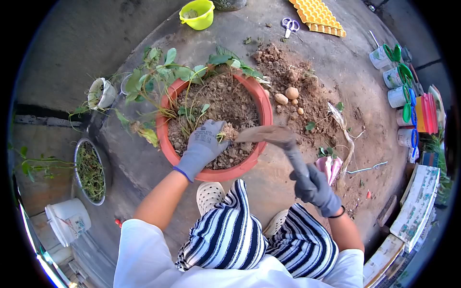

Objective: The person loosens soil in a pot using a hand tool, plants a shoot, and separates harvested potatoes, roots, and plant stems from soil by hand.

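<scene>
My right hand (317,189), in a grey glove, is wrapped round the dark handle of a hand trowel (269,135). The trowel's soil-coated blade reaches over the right side of a round terracotta-coloured pot (265,108). Inside the pot, my gloved left hand (205,143) is closed at a small soil-covered plant clump (228,133), close to the blade's tip; its fingertips are partly hidden. Loose, lumpy soil (233,98) fills the pot. Leafy green plants (185,73) lean over its left and back rim.
Several potatoes (291,93) lie on spilled soil (312,115) right of the pot. Scissors (290,26), yellow egg trays (319,17) and a lime-green bucket (198,14) are at the back. Lidded tins (397,97) line the right; a metal basin (102,165) and white bucket (68,222) stand left.
</scene>
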Available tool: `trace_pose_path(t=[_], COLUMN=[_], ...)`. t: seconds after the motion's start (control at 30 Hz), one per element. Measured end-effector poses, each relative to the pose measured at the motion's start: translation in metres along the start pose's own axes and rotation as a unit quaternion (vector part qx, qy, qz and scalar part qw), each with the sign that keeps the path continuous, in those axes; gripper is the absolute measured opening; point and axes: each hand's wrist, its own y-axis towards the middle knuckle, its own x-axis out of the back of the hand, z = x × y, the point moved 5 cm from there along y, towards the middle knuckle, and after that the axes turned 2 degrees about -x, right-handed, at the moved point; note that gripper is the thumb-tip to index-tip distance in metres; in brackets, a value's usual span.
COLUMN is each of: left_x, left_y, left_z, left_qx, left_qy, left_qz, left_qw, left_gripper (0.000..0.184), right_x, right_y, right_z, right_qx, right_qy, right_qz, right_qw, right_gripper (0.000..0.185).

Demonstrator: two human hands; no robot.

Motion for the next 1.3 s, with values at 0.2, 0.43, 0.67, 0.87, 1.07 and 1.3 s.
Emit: trace_pose_path(t=[0.2,0.43,0.67,0.87,1.07,1.3], left_x=[-0.010,-0.011,0.013,0.010,-0.003,-0.015], left_y=[0.003,0.016,0.011,0.003,0.021,0.004], left_z=[-0.011,-0.002,-0.001,-0.005,-0.009,0.001], left_qx=[-0.057,-0.068,-0.097,-0.064,-0.022,-0.071], left_qy=[0.059,0.076,-0.063,0.056,0.073,0.041], left_qz=[0.021,0.063,0.012,0.023,0.028,-0.049], left_qw=[0.996,0.993,0.993,0.996,0.997,0.995], left_gripper=[0.056,0.062,0.054,0.044,0.043,0.034], right_x=[0.006,-0.003,-0.007,-0.007,-0.005,-0.006], right_y=[-0.032,-0.003,0.014,-0.006,0.040,0.005], right_z=[0.039,0.013,0.012,0.029,0.003,0.032], right_qx=[-0.065,-0.091,0.016,0.011,0.017,0.012], right_qy=[-0.223,-0.036,-0.253,-0.094,-0.156,-0.049], right_qz=[-0.037,-0.005,-0.063,-0.069,-0.015,-0.048], right_qw=[0.972,0.995,0.965,0.993,0.987,0.998], right_gripper=[0.019,0.018,0.021,0.020,0.020,0.023])
